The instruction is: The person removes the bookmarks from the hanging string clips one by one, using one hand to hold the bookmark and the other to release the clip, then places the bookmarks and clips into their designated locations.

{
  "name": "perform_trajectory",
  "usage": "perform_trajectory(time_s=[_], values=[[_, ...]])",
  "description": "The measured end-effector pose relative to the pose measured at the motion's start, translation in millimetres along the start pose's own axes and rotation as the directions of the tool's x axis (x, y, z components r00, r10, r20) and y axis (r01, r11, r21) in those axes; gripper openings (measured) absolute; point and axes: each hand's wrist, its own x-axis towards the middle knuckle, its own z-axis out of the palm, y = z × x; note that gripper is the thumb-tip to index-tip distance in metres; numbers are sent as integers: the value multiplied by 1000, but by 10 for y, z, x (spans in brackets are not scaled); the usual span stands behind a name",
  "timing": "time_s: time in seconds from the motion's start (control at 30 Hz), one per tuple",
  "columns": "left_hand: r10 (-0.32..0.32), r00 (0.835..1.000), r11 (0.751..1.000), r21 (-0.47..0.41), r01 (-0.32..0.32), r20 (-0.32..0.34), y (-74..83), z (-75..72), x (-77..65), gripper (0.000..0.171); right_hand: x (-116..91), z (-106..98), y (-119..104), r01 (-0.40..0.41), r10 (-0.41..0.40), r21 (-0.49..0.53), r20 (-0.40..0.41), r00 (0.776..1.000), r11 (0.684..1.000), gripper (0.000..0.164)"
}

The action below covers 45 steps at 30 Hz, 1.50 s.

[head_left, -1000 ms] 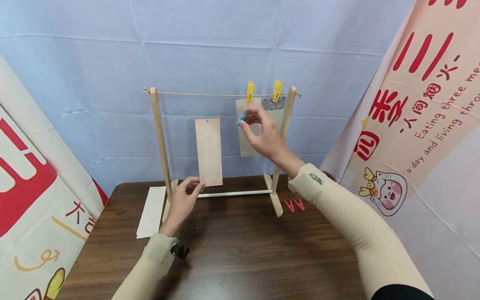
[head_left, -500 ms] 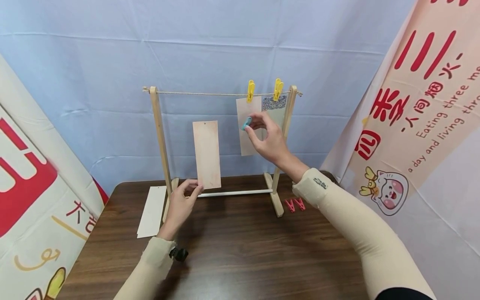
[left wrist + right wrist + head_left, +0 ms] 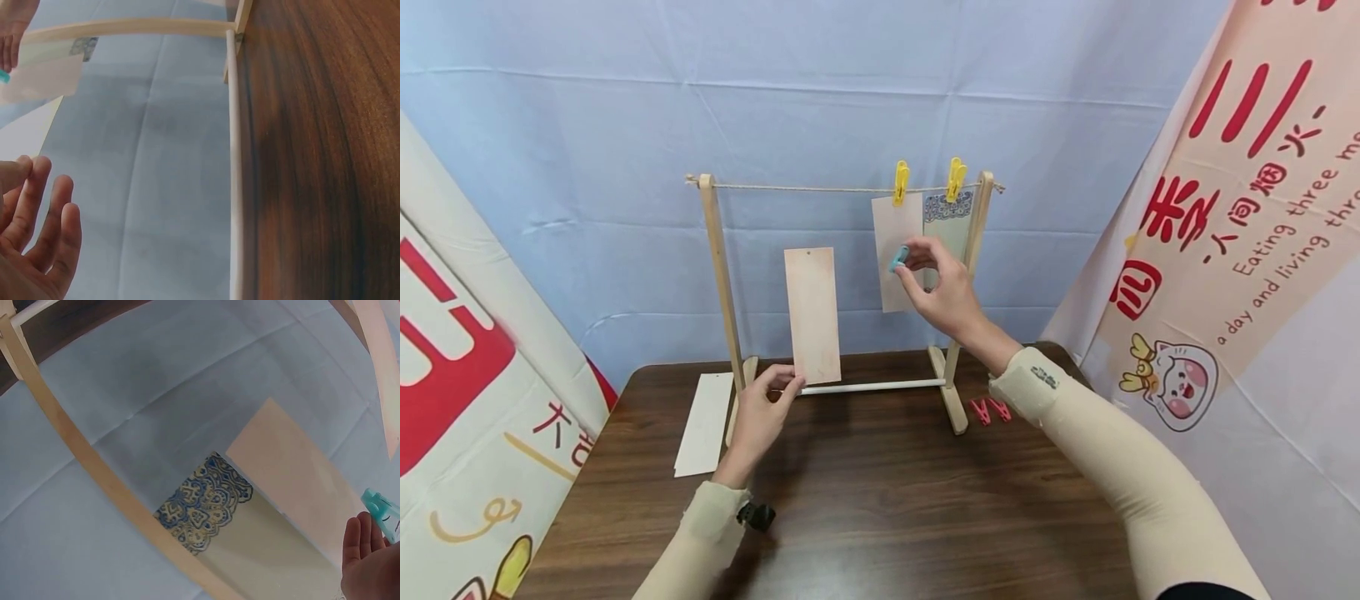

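My left hand (image 3: 763, 418) pinches the lower left corner of a pale pink card (image 3: 813, 315), which stands upright below the rope with a small hole at its top. Between the thumb and fingers of my right hand (image 3: 942, 286) is a teal clothespin (image 3: 898, 257), also seen in the right wrist view as a teal clothespin (image 3: 380, 511). Behind that hand a second pale card (image 3: 891, 283) hangs from the rope (image 3: 805, 189) by a yellow clothespin (image 3: 901, 183). Beside it a patterned card (image 3: 948, 207) hangs from another yellow clothespin (image 3: 956, 180), partly hidden by my right hand.
The rope runs between two wooden posts (image 3: 720, 279), joined low down by a white bar (image 3: 872, 387). White cards (image 3: 703, 425) lie on the brown table (image 3: 887, 500) at the left. Two pink clothespins (image 3: 990, 411) lie right of the rack. Printed cloth (image 3: 1225, 250) hangs at the right.
My left hand has lowered the pink card slightly and shifted it a little left. My right hand has moved down and right with the teal clothespin.
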Motion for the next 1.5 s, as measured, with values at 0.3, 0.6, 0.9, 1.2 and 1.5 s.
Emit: perform_trajectory(time_s=[0.3,0.6,0.9,1.2,1.5], values=[[-1,1000,1000,2,1,-3,-19,-13,-48,10,-118,-4,92,-22,22,-18,31,999,1000,36],[1,1000,1000,-11,-1,-6,-48,-25,-90,8,-262,12,160,-56,56,4,34,998,998,35],[9,1000,999,31,-9,-7,-112,-54,-164,10,-454,46,252,-98,98,2,7,995,995,41],[-12,1000,997,81,13,-21,-159,-97,-233,11,-639,18,308,-128,129,-24,15,992,991,38],[-52,999,994,93,53,-13,-180,-121,-278,10,-803,-38,359,-148,149,-33,24,989,988,37]])
